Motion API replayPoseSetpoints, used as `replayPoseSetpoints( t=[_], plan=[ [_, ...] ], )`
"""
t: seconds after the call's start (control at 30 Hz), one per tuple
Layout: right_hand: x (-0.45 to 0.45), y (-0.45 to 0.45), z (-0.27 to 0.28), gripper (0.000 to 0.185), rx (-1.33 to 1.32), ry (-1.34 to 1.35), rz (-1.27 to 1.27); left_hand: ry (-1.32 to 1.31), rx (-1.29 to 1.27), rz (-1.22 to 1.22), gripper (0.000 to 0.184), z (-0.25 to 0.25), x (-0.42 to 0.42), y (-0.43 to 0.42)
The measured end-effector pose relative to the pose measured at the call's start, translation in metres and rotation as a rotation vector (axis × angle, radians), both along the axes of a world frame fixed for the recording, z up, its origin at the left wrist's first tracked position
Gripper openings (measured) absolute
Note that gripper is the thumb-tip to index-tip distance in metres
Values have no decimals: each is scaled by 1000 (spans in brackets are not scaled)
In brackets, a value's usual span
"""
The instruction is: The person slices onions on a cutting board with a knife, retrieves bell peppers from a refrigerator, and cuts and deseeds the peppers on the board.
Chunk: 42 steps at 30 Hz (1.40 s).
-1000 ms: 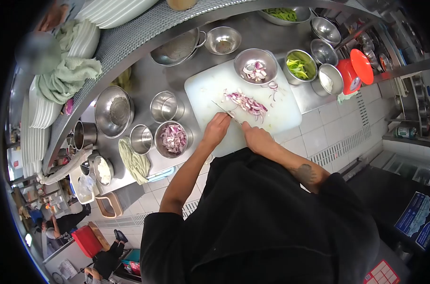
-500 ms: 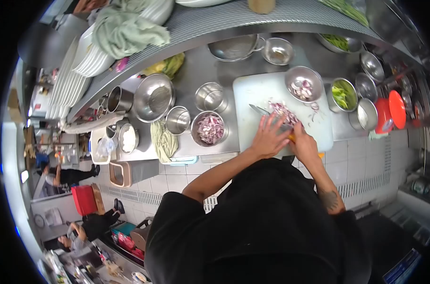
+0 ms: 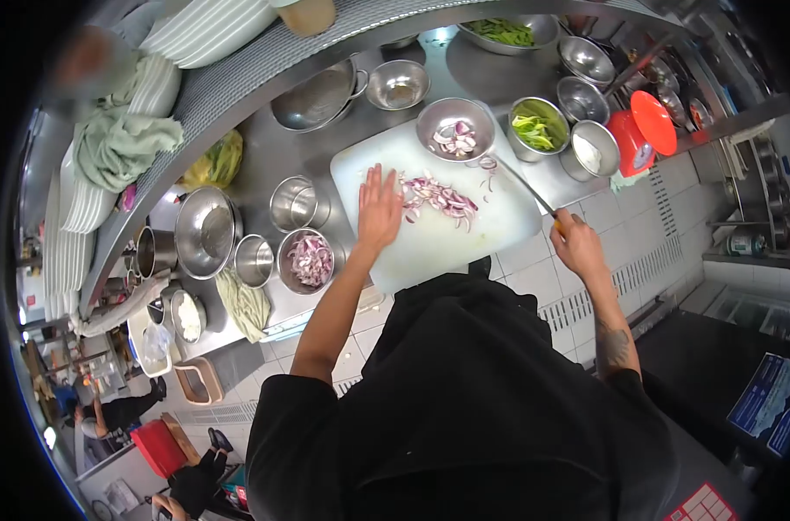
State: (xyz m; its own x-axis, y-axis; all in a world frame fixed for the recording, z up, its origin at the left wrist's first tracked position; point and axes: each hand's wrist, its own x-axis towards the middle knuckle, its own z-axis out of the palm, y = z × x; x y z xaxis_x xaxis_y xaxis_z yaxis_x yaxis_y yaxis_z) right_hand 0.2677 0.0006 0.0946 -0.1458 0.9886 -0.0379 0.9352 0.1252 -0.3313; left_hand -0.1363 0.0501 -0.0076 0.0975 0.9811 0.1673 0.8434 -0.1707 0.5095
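Note:
My left hand (image 3: 379,208) lies flat, fingers stretched out, on the white cutting board (image 3: 429,256), at the left edge of a heap of chopped red onion (image 3: 445,198). Off the board's right side, my right hand (image 3: 579,245) is closed round the handle of a knife (image 3: 523,184). Its blade points up and left toward a few onion scraps (image 3: 488,165) by the board's upper right corner. A steel bowl (image 3: 429,130) with red onion pieces rests at the board's far edge. More cut red onion (image 3: 310,260) fills a round steel container left of the board.
Empty steel containers and a large bowl (image 3: 207,233) stand left, near a green cloth (image 3: 243,304). To the right are a pot of green leaves (image 3: 538,128) and a red scale (image 3: 631,143). A shelf with stacked plates (image 3: 205,33) overhangs the counter. Other people are at far left.
My hands have come apart: the left moved to the heap's left side, the right swung the knife out to the right. The onion heap lies uncovered, and the camera view has turned.

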Motion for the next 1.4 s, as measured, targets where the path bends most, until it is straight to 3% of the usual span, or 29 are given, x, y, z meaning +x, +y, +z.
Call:
replayPoseSetpoints(
  t=[0.13, 0.2, 0.4, 0.47, 0.6, 0.67, 0.7, 0.77, 0.8, 0.87, 0.93, 1.07, 1.27, 1.4],
  plan=[
    [-25, 16, -48, 20, 13, 1, -113, -12, -40, -20, 60, -4, 9, 41],
    [-49, 11, -56, 20, 14, 10, -110, 124, -79, -145, 60, -4, 20, 50],
    [-102, -36, -42, 21, -79, 58, -76, -56, -32, -297, 61, -14, 40, 17],
    [-115, -47, -40, 21, -109, 76, -62, -272, -16, -262, 58, -12, 42, 11],
    [-126, -59, -35, 19, -148, 124, 24, -291, 22, -177, 55, -9, 24, 32],
    [-109, -65, -47, 18, 76, 248, 126, -275, 7, -200, 52, -12, 11, 50],
    [-103, -71, -43, 18, 62, 244, 127, -265, 4, -265, 54, -14, 8, 55],
    [-93, -77, -29, 21, -478, 740, -310, -199, -1, -351, 56, -14, 13, 53],
    [-89, -80, -34, 21, -488, 729, -301, -124, 8, -440, 58, -15, 18, 52],
    [-89, -93, -60, 24, -467, 1082, -527, -160, 26, -458, 62, -20, 29, 41],
    [-103, -94, -76, 23, -492, 1172, -567, -153, 94, -488, 64, -18, 45, 29],
    [-170, -87, -80, 23, -467, 1259, -617, -240, 200, -366, 63, -13, 64, -6],
    [-237, -83, -70, 25, -411, 1020, -555, -381, 156, -76, 39, -4, 89, -27],
    [-245, -88, -75, 25, -418, 939, -480, -639, 214, 89, 26, -13, 89, -27]
  ],
)
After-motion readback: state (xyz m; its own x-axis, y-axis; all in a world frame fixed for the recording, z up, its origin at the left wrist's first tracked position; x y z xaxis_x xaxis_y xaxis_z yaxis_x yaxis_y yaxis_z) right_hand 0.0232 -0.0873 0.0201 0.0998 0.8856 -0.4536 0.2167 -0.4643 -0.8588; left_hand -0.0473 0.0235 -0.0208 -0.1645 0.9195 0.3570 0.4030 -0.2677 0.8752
